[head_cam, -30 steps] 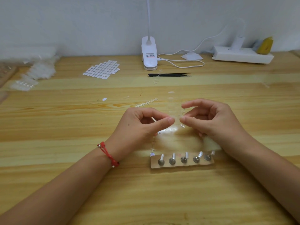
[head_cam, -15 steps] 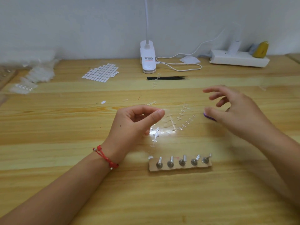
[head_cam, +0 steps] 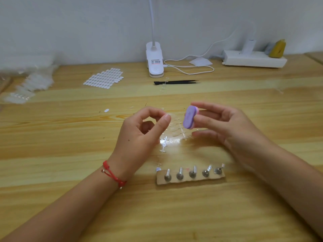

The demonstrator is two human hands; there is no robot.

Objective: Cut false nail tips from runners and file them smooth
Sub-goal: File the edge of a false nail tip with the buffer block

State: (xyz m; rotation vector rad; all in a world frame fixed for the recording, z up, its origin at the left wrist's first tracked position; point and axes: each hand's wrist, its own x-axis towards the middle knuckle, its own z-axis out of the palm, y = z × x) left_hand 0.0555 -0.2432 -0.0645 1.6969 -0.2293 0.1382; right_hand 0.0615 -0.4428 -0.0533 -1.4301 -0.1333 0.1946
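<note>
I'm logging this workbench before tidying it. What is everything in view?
file: one, purple, held mid-air, middle
tip: one, clear, barely visible, in a pinch
runners: several, clear, table middle
studs: five, metal, in cardboard strip, near side
tweezers: one, black, before lamp
lamp: one, white, back middle
stickers: one sheet, white, back left
bags: several, clear, far left
power strip: one, white, back right
table: one, wood
left hand: seemingly pinches tip; red cord on wrist
right hand: holds file
</note>
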